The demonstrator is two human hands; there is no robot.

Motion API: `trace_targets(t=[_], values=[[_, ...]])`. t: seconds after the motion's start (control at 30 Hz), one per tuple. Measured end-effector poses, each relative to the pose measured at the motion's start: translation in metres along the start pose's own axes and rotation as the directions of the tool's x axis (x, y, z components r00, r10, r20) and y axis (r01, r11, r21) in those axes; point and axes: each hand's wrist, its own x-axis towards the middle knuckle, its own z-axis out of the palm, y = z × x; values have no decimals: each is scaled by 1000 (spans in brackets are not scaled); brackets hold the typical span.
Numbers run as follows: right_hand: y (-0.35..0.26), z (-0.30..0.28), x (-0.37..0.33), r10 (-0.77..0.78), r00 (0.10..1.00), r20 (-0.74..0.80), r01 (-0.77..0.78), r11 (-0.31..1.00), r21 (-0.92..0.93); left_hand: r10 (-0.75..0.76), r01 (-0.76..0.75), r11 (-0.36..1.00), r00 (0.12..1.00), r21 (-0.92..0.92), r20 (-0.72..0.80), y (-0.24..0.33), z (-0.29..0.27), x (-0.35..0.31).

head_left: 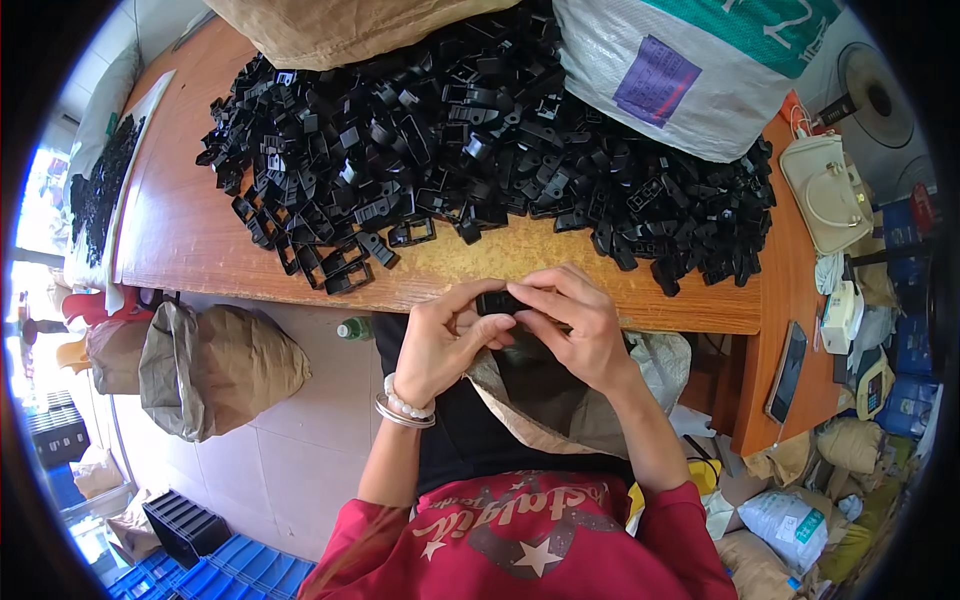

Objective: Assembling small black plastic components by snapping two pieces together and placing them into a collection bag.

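Note:
Between my two hands, just off the table's front edge, is a small black plastic part (pixel 492 302). My left hand (pixel 448 335) has its fingers closed round the part's left side; a beaded bracelet and a bangle circle that wrist. The fingertips of my right hand (pixel 575 325) pinch its right side. Fingers cover much of the part, so its full shape is hidden. Below my hands an open brown sack (pixel 540 430) rests on my lap. A large heap of black plastic parts (pixel 400 150) lies on the wooden table (pixel 180 200) beyond my hands.
A brown sack (pixel 350 30) and a white-and-green woven bag (pixel 660 80) stand behind the heap. At right are a phone (pixel 788 370) and a cream handbag (pixel 826 195). Paper sacks (pixel 240 370) and a green bottle (pixel 354 328) stand on the floor at left, blue crates (pixel 245 570) lower down.

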Motion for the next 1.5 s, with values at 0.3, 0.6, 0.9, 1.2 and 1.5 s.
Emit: trace_targets(t=[0.3,0.6,0.9,1.2,1.5], values=[[-12,1,-4,303,953,-17,-293,935,200,238,-207,904,970,374,-38,16,13,-3],[9,0,37,226,974,24,-225,974,-15,647,-345,234,753,909,120,27,-19,71],[33,41,37,322,937,-133,-347,896,-278,700,-412,375,714,830,39,19,-25,62],[-2,25,21,410,897,-167,-387,909,152,76,-76,997,997,4,-17,-8,-13,26],[-13,18,5,346,910,-230,-302,931,205,15,-12,995,999,-96,40,-5,-9,21]])
